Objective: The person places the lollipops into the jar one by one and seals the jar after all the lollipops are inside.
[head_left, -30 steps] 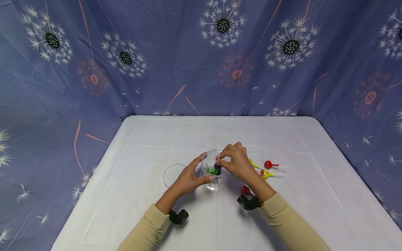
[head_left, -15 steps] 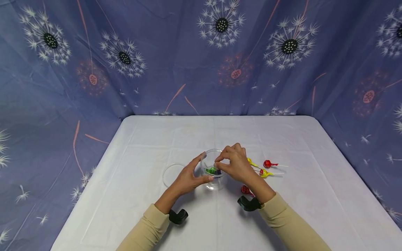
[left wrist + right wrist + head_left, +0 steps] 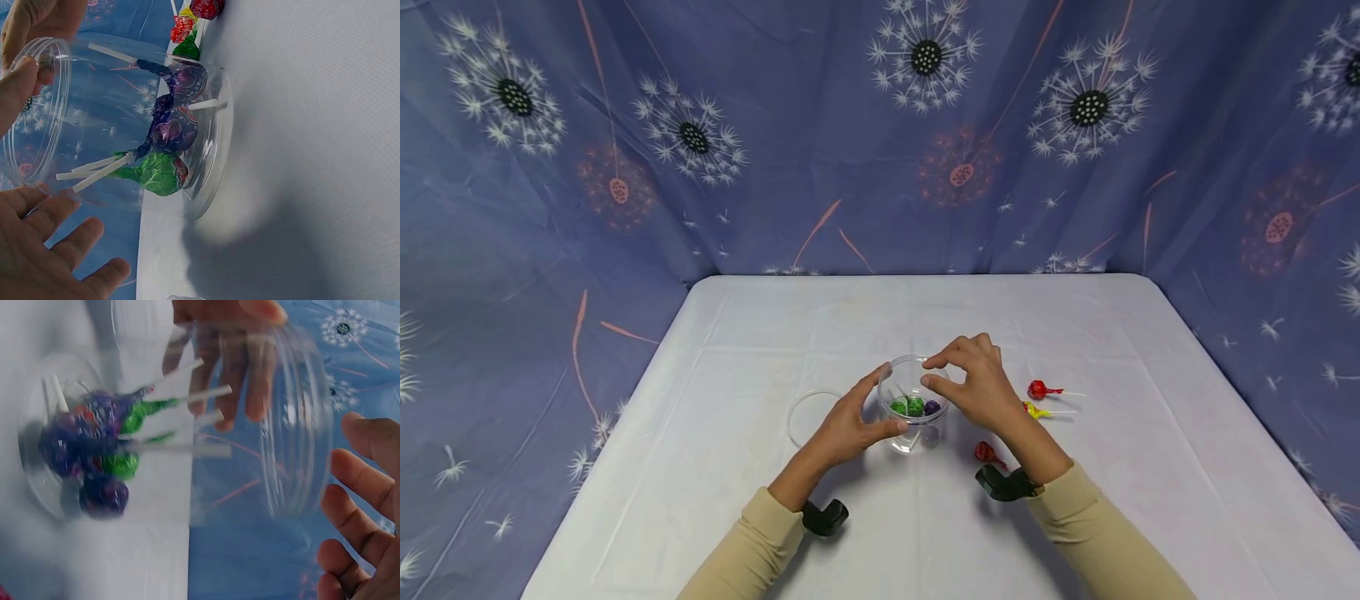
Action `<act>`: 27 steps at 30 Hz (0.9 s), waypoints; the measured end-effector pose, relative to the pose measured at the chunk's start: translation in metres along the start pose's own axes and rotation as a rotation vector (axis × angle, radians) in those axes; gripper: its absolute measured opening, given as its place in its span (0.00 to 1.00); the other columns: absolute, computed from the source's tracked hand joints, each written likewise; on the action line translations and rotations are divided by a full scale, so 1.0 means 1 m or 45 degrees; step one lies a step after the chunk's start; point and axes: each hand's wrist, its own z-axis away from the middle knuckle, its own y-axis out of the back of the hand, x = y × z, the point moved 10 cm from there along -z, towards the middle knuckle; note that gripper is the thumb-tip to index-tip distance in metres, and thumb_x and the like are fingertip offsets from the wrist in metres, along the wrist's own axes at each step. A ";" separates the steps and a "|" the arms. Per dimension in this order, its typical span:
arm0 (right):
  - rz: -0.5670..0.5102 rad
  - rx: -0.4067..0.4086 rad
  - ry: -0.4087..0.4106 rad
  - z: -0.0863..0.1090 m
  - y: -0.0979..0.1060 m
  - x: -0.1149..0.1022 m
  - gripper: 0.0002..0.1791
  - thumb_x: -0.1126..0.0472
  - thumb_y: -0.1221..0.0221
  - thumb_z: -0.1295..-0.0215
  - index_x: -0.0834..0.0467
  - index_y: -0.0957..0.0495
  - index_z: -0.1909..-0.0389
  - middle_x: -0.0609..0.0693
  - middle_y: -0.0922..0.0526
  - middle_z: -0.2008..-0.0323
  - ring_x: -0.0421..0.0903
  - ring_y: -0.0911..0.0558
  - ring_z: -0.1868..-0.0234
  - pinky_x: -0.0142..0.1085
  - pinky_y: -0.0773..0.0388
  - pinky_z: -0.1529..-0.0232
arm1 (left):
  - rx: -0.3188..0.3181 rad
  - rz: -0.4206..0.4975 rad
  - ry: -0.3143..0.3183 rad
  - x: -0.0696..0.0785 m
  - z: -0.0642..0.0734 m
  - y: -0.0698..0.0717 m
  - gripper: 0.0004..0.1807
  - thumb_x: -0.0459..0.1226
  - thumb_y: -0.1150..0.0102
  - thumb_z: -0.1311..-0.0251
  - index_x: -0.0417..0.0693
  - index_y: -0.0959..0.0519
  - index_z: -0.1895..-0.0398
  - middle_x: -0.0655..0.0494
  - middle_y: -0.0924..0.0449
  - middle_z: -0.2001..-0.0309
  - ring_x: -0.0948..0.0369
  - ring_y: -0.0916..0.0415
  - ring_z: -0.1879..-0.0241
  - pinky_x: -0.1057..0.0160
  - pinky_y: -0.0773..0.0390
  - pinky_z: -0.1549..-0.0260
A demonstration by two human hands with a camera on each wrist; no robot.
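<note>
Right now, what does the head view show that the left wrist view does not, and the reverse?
Only the head view: two beige fabric sleeves and black wrist devices. Only the left wrist view: two purple-wrapped round lollipops side by side; the head view plainly shows one. Both: the clear round plastic jar, left hand, right hand, white cloth-covered table and blue flowered curtain.

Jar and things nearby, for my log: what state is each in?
Clear plastic jar, uncovered
Clear lid, off, lying flat
Green lollipops, wrapped, inside jar
Purple lollipops, wrapped, inside jar
Red lollipops, wrapped, outside jar
Yellow-red lollipop, wrapped, partly hidden
Left hand, holding jar
Right hand, empty, near rim
</note>
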 end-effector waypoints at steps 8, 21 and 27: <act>0.001 0.050 -0.138 0.009 0.027 0.030 0.10 0.56 0.32 0.47 0.52 0.15 0.62 0.48 0.21 0.63 0.46 0.34 0.55 0.44 0.41 0.53 | 0.013 -0.010 0.005 0.000 0.000 0.001 0.48 0.56 0.33 0.51 0.74 0.49 0.28 0.59 0.45 0.27 0.53 0.48 0.27 0.42 0.41 0.33; 0.135 0.093 -0.371 0.047 0.066 0.111 0.11 0.55 0.35 0.42 0.57 0.16 0.61 0.54 0.18 0.61 0.49 0.35 0.56 0.40 0.46 0.61 | 0.009 -0.018 0.015 -0.001 0.000 0.001 0.48 0.56 0.33 0.51 0.74 0.50 0.28 0.60 0.46 0.27 0.53 0.49 0.27 0.42 0.42 0.33; 0.195 0.095 -0.410 0.075 0.075 0.145 0.09 0.59 0.35 0.42 0.58 0.15 0.62 0.57 0.17 0.62 0.52 0.34 0.58 0.41 0.47 0.61 | 0.007 -0.022 0.017 -0.001 0.000 0.001 0.48 0.56 0.33 0.51 0.74 0.50 0.28 0.60 0.46 0.27 0.53 0.49 0.27 0.42 0.42 0.33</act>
